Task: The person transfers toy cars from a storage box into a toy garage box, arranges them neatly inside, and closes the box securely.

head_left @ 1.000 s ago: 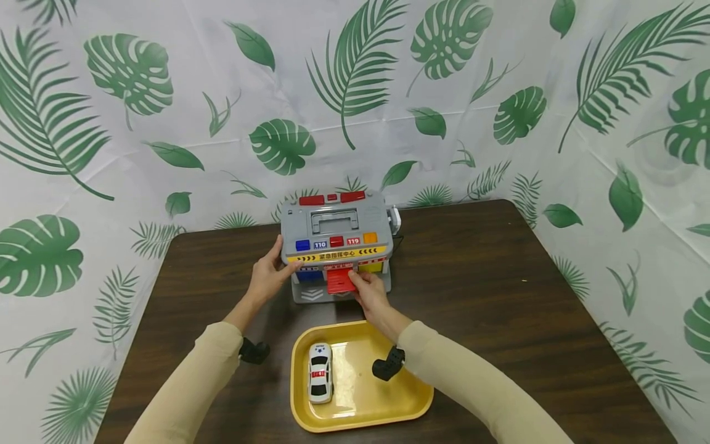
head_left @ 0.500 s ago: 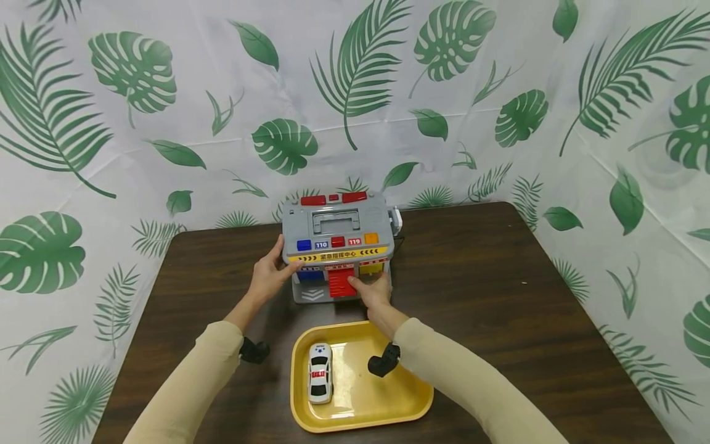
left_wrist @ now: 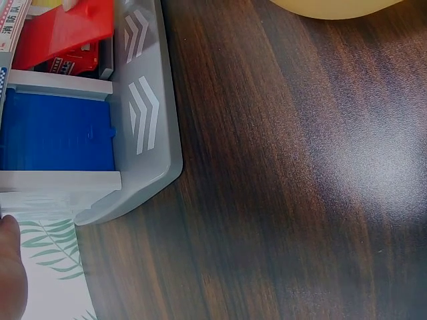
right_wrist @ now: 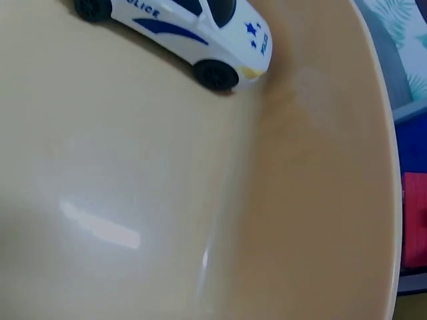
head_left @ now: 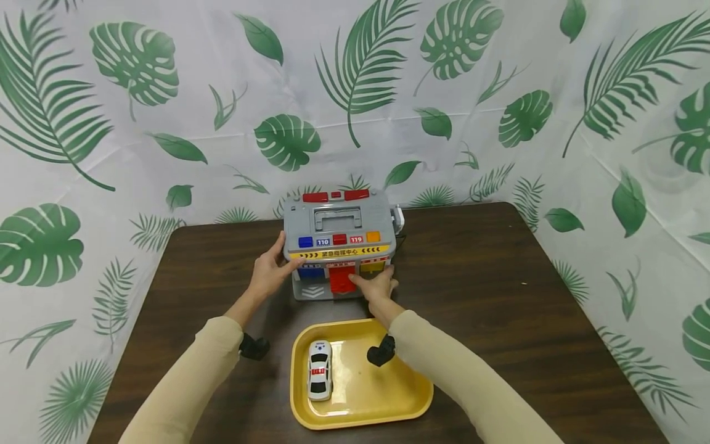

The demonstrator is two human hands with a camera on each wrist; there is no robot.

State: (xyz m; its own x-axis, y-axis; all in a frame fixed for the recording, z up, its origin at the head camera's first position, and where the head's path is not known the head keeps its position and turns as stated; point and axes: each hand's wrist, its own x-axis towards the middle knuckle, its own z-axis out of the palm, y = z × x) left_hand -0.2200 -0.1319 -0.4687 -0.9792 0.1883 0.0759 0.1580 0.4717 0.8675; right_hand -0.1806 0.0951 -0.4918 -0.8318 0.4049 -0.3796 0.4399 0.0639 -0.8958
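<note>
A grey toy garage (head_left: 339,246) with a handle on its roof stands at the back of the table. My left hand (head_left: 268,271) grips its left end, thumb along the front edge of the roof and fingers at the side. My right hand (head_left: 379,291) is at the front, thumb against the red door (head_left: 341,280), other fingers reaching to the right. In the left wrist view the red door (left_wrist: 73,33) hangs slanted outward, with part of a red toy vehicle (left_wrist: 79,61) behind it. The blue door (left_wrist: 60,130) beside it is down.
A yellow tray (head_left: 383,394) lies in front of the garage, below my right forearm. In its left part sits a white toy police car (head_left: 319,371). Behind the dark wooden table (head_left: 499,296) hangs a leaf-patterned cloth (head_left: 222,61).
The red door has swung downward from sticking out toward me, with my right thumb following it. My right fingers have spread to the right. My left hand has stayed on the garage.
</note>
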